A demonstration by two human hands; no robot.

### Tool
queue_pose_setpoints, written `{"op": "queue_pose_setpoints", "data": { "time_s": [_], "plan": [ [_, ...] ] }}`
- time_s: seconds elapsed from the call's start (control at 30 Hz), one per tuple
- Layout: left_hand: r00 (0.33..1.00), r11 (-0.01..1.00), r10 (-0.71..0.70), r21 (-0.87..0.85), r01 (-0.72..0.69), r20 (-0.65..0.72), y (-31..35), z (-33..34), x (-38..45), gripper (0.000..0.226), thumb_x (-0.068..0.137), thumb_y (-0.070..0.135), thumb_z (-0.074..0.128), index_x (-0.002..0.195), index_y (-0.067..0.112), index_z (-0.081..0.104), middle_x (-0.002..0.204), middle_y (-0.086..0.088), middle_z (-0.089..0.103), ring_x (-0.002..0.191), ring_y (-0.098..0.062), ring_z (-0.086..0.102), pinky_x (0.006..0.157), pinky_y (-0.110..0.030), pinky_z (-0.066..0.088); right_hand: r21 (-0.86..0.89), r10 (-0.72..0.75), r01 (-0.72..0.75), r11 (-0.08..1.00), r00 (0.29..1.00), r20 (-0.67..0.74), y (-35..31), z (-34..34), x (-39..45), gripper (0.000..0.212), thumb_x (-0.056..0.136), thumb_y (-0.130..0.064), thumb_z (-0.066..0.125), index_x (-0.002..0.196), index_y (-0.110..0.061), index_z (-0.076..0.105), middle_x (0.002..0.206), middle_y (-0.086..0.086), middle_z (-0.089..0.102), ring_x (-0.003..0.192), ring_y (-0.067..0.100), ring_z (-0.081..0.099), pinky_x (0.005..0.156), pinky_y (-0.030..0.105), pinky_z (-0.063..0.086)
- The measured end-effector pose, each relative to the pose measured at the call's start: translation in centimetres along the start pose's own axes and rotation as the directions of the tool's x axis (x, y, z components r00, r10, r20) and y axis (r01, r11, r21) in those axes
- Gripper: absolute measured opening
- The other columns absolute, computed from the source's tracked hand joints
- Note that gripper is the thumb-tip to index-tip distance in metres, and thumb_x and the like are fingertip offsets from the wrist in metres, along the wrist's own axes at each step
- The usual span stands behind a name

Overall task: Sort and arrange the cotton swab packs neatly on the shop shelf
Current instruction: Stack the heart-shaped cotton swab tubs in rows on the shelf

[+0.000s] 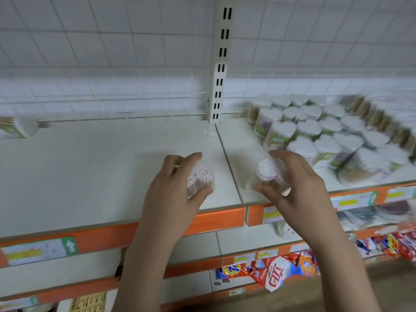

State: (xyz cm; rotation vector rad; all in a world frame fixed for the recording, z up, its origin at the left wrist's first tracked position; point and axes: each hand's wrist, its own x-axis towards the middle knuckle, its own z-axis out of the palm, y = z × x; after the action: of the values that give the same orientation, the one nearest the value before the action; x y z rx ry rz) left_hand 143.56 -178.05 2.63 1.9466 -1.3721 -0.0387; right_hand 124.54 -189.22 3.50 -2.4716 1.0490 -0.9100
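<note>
Both hands are out over the white shop shelf (101, 167), each holding one pack of cotton swabs.

Left hand (173, 190): fingers curled over the far side and thumb on the near side of a clear round swab pack (201, 176). The pack tilts so that its white cotton tips face the camera. It sits above the left shelf panel, just left of the seam between the two panels. Whether its base touches the shelf cannot be told.

Right hand (299, 183): fingers arched over the top, thumb underneath, gripping a second swab pack (269, 171). This one is tilted too, tips showing, wooden stems visible through the wrap. It is over the right shelf panel, just right of the seam. The two held packs are near each other but apart.

To the right, on the same shelf level, a large group of swab packs (324, 131) stands upright in close rows, white tops up, green labels on the sides. This area is blurred, so no count. More packs with brown stems lie at the far right edge.

At the far left edge another pack (15, 129) lies on the shelf, partly cut off.

Slotted white upright post (221, 59) rises behind the seam. Orange price rail (216, 219) runs along the shelf front. Red and blue packaged goods (276, 273) are on the lower shelves.
</note>
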Motion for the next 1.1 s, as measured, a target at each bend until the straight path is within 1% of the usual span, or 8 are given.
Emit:
{"op": "queue_pose_setpoints", "data": {
  "time_s": [0.1, 0.2, 0.4, 0.53, 0.6, 0.7, 0.9, 1.1],
  "plan": [
    [0.998, 0.999, 0.045, 0.005, -0.046, 0.034, 2.5, 2.1, 0.8, 0.06, 0.076, 0.034, 0.072, 0.131, 0.028, 0.047, 0.115, 0.006, 0.049, 0.101, -0.013, 0.051, 0.082, -0.024, 0.039, -0.017, 0.004, -0.004, 1.0, 1.0, -0.005, 2.4, -1.9, -0.5, 0.054, 0.075, -0.018, 0.077, 0.122, -0.013, 0.051, 0.117, -0.001, 0.054, 0.106, 0.017, 0.05, 0.08, 0.01, 0.03],
    [0.996, 0.997, 0.077, 0.013, -0.078, 0.052, 5.5, 4.7, 1.5, 0.062, 0.077, 0.033, 0.071, 0.134, 0.029, 0.045, 0.116, 0.007, 0.048, 0.103, -0.014, 0.052, 0.084, -0.024, 0.04, -0.046, 0.003, -0.002, 0.999, 1.0, 0.014, 5.4, -4.0, -0.5, 0.056, 0.073, -0.015, 0.078, 0.122, -0.01, 0.051, 0.116, 0.001, 0.052, 0.103, 0.019, 0.053, 0.08, 0.01, 0.029],
    [0.989, 0.994, 0.109, 0.016, -0.111, 0.102, 11.8, 9.9, 2.6, 0.066, 0.079, 0.034, 0.069, 0.137, 0.028, 0.039, 0.12, 0.006, 0.048, 0.107, -0.015, 0.05, 0.086, -0.029, 0.044, -0.082, -0.004, 0.008, 0.997, 0.999, 0.048, 11.4, -7.9, -0.1, 0.055, 0.073, -0.013, 0.078, 0.122, -0.011, 0.052, 0.121, 0.006, 0.045, 0.098, 0.013, 0.047, 0.074, 0.011, 0.029],
    [0.987, 0.995, 0.081, 0.042, -0.088, 0.136, 14.1, 12.7, 2.7, 0.064, 0.081, 0.035, 0.067, 0.137, 0.028, 0.037, 0.128, 0.008, 0.044, 0.113, -0.012, 0.047, 0.087, -0.02, 0.035, -0.037, -0.039, 0.043, 0.998, 0.994, 0.106, 13.8, -8.8, 0.3, 0.055, 0.076, -0.014, 0.075, 0.126, -0.014, 0.051, 0.116, 0.002, 0.04, 0.091, 0.007, 0.042, 0.072, 0.011, 0.028],
    [0.987, 0.995, 0.066, 0.06, -0.075, 0.145, 14.7, 13.6, 2.6, 0.062, 0.082, 0.033, 0.067, 0.136, 0.027, 0.038, 0.129, 0.008, 0.043, 0.113, -0.012, 0.047, 0.087, -0.019, 0.035, -0.007, -0.068, 0.07, 0.998, 0.988, 0.139, 14.4, -8.9, 0.7, 0.057, 0.076, -0.014, 0.075, 0.128, -0.014, 0.05, 0.114, 0.0, 0.04, 0.094, 0.009, 0.044, 0.075, 0.009, 0.028],
    [0.991, 0.995, 0.048, 0.076, -0.058, 0.128, 15.5, 14.4, 2.7, 0.06, 0.082, 0.029, 0.067, 0.136, 0.025, 0.04, 0.132, 0.005, 0.039, 0.113, -0.014, 0.048, 0.089, -0.024, 0.039, 0.012, -0.107, 0.107, 0.994, 0.977, 0.186, 14.9, -8.6, 1.3, 0.059, 0.076, -0.012, 0.074, 0.129, -0.012, 0.049, 0.119, 0.004, 0.046, 0.105, 0.016, 0.047, 0.083, 0.009, 0.026],
    [0.997, 0.99, 0.008, 0.142, -0.019, 0.081, 16.4, 15.3, 2.6, 0.062, 0.082, 0.027, 0.067, 0.137, 0.024, 0.041, 0.133, 0.004, 0.038, 0.114, -0.015, 0.047, 0.087, -0.026, 0.042, -0.011, -0.128, 0.133, 0.991, 0.969, 0.214, 15.3, -8.1, 1.5, 0.056, 0.076, -0.007, 0.072, 0.128, -0.008, 0.051, 0.128, 0.01, 0.046, 0.119, 0.026, 0.043, 0.095, 0.018, 0.028],
    [0.999, 0.991, -0.011, 0.136, 0.005, 0.042, 16.6, 15.7, 2.5, 0.063, 0.079, 0.022, 0.07, 0.136, 0.02, 0.042, 0.131, 0.001, 0.042, 0.113, -0.019, 0.048, 0.086, -0.03, 0.044, 0.0, -0.153, 0.158, 0.987, 0.957, 0.248, 15.6, -8.2, 1.3, 0.062, 0.08, -0.015, 0.069, 0.136, -0.01, 0.043, 0.139, 0.007, 0.036, 0.13, 0.02, 0.031, 0.099, 0.007, 0.012]
  ]
}}
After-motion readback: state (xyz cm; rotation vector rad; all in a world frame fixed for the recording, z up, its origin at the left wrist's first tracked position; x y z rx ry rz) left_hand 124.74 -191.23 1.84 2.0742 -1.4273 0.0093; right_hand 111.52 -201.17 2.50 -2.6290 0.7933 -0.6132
